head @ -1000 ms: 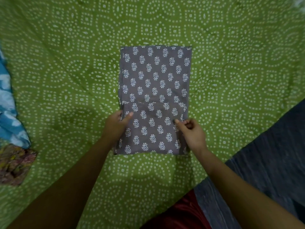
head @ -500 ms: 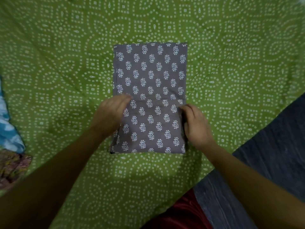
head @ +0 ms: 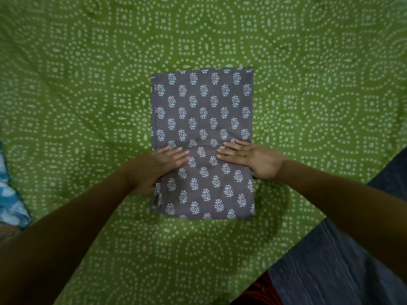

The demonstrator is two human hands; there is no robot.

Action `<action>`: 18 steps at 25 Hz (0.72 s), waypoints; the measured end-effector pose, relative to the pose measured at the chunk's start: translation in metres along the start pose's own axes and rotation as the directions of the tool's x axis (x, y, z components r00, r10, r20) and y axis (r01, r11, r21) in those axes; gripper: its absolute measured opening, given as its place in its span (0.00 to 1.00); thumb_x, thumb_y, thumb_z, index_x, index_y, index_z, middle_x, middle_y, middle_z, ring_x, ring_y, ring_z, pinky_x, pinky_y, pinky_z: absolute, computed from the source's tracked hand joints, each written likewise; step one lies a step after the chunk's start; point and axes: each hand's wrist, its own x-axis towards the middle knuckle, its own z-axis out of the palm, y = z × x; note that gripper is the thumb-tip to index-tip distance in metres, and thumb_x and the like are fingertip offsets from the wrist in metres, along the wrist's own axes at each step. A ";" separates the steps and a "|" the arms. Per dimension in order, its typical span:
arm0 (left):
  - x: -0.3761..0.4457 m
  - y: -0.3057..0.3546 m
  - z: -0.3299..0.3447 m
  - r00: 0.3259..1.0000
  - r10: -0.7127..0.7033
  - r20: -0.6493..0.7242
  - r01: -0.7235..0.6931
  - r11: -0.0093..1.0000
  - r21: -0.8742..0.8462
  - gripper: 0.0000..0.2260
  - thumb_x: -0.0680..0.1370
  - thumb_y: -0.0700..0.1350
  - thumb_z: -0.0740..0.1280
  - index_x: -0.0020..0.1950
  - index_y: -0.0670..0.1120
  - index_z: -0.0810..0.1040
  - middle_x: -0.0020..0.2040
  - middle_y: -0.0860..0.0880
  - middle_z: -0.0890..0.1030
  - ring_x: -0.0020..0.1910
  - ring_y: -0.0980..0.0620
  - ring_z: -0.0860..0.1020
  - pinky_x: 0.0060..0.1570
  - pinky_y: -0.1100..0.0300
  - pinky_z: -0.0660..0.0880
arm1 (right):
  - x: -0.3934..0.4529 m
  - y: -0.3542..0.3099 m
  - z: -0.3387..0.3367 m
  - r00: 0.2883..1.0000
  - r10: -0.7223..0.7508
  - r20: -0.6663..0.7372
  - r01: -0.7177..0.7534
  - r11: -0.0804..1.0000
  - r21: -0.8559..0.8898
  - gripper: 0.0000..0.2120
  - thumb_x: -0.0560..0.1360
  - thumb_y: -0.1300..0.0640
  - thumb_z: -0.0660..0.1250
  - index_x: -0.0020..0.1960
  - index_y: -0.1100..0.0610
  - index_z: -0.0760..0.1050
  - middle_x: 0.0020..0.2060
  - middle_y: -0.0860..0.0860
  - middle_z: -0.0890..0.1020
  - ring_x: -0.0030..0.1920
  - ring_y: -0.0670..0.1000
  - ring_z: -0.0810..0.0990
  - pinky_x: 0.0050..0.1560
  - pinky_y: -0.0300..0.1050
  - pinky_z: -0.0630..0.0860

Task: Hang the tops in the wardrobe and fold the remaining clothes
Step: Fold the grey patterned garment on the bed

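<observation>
A grey garment [head: 202, 111] with a white leaf print lies folded into a tall rectangle on the green patterned bedsheet [head: 88, 84]. A crease crosses it about two thirds of the way down. My left hand [head: 158, 166] lies flat on its left side at that crease, fingers straight and pointing right. My right hand [head: 248, 157] presses flat on its right side, fingers straight and pointing left. The fingertips of the two hands are a short gap apart.
A blue and white cloth [head: 11, 201] lies at the left edge of the bed. The bed's edge runs diagonally at the lower right, with dark grey floor [head: 330, 271] beyond it. Something dark red [head: 259, 293] shows at the bottom.
Both hands have let go of the garment's side edges and moved inward onto its top. Their fingers have straightened and now press flat along the crease.
</observation>
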 end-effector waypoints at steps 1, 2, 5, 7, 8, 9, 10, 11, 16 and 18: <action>-0.001 0.000 -0.002 0.997 -0.065 -0.049 0.054 0.979 -0.196 0.34 0.69 0.49 0.57 0.76 0.46 0.61 0.75 0.47 0.63 0.74 0.51 0.62 0.73 0.53 0.56 | -0.004 -0.007 -0.002 0.993 0.115 -0.034 -0.106 0.973 0.204 0.28 0.77 0.64 0.61 0.75 0.51 0.61 0.73 0.47 0.65 0.75 0.49 0.58 0.75 0.48 0.54; -0.001 0.003 -0.008 0.977 -0.191 -0.100 0.134 0.903 -0.408 0.32 0.68 0.51 0.59 0.72 0.44 0.68 0.71 0.46 0.70 0.69 0.54 0.69 0.71 0.53 0.63 | -0.005 -0.017 -0.010 0.960 0.271 -0.066 -0.224 0.889 0.400 0.26 0.78 0.67 0.61 0.73 0.51 0.66 0.71 0.48 0.69 0.74 0.49 0.62 0.74 0.47 0.58; 0.014 0.015 -0.033 0.737 -0.644 -0.206 0.175 0.475 -0.862 0.20 0.65 0.48 0.68 0.50 0.37 0.83 0.48 0.48 0.83 0.44 0.76 0.75 0.49 0.72 0.75 | 0.015 -0.031 -0.042 0.647 0.745 0.159 -0.445 0.200 0.873 0.23 0.78 0.49 0.62 0.64 0.65 0.72 0.56 0.57 0.79 0.53 0.45 0.81 0.62 0.46 0.69; 0.033 0.013 -0.056 0.564 -0.824 0.050 0.192 0.072 -0.979 0.04 0.76 0.43 0.66 0.43 0.47 0.80 0.36 0.55 0.83 0.28 0.73 0.75 0.32 0.78 0.70 | 0.028 -0.019 -0.053 0.568 0.794 0.218 -0.261 -0.077 0.962 0.35 0.67 0.34 0.68 0.55 0.66 0.76 0.44 0.49 0.83 0.37 0.39 0.82 0.59 0.48 0.75; 0.041 0.007 -0.065 0.513 -0.828 0.226 0.211 -0.133 -0.968 0.13 0.82 0.48 0.58 0.48 0.42 0.77 0.34 0.45 0.79 0.22 0.65 0.76 0.26 0.74 0.71 | 0.035 -0.011 -0.057 0.541 0.809 0.229 -0.246 -0.108 0.963 0.31 0.68 0.36 0.70 0.54 0.64 0.78 0.43 0.48 0.85 0.39 0.42 0.83 0.59 0.51 0.76; 0.043 -0.002 -0.068 0.520 -0.782 0.344 0.231 -0.259 -0.938 0.22 0.83 0.55 0.51 0.60 0.38 0.73 0.32 0.59 0.62 0.20 0.56 0.76 0.23 0.67 0.73 | 0.040 -0.004 -0.059 0.521 0.813 0.260 -0.271 -0.131 0.954 0.26 0.72 0.40 0.69 0.54 0.62 0.80 0.45 0.51 0.85 0.43 0.48 0.84 0.59 0.52 0.77; 0.042 -0.006 -0.070 0.543 -0.757 0.363 0.254 -0.265 -0.930 0.28 0.81 0.61 0.49 0.68 0.41 0.69 0.64 0.25 0.50 0.21 0.47 0.76 0.40 0.41 0.74 | 0.043 0.004 -0.057 0.506 0.814 0.284 -0.309 -0.137 0.941 0.24 0.74 0.42 0.68 0.55 0.63 0.80 0.48 0.53 0.85 0.45 0.51 0.84 0.57 0.51 0.78; 0.039 -0.007 -0.071 0.561 -0.752 0.346 0.275 -0.225 -0.935 0.32 0.78 0.66 0.52 0.71 0.43 0.68 0.50 0.26 0.75 0.20 0.48 0.73 0.26 0.62 0.45 | 0.043 0.008 -0.054 0.478 0.825 0.300 -0.359 -0.128 0.924 0.24 0.74 0.43 0.68 0.56 0.63 0.80 0.50 0.55 0.84 0.45 0.51 0.84 0.54 0.48 0.79; 0.023 0.013 -0.042 0.450 -0.861 0.237 0.545 0.055 -0.836 0.15 0.79 0.48 0.66 0.36 0.40 0.74 0.32 0.46 0.75 0.25 0.57 0.74 0.25 0.65 0.67 | 0.024 -0.014 -0.036 0.427 0.846 0.320 -0.437 -0.116 0.892 0.14 0.77 0.50 0.66 0.51 0.61 0.79 0.47 0.55 0.83 0.43 0.52 0.82 0.43 0.41 0.78; 0.015 0.027 -0.026 0.314 -0.947 0.067 0.664 0.169 -0.728 0.14 0.80 0.48 0.63 0.39 0.40 0.75 0.36 0.43 0.77 0.35 0.48 0.75 0.34 0.58 0.63 | 0.013 -0.038 -0.028 0.291 0.941 0.172 -0.619 0.049 0.784 0.10 0.79 0.53 0.63 0.51 0.60 0.76 0.46 0.56 0.80 0.46 0.54 0.78 0.44 0.44 0.72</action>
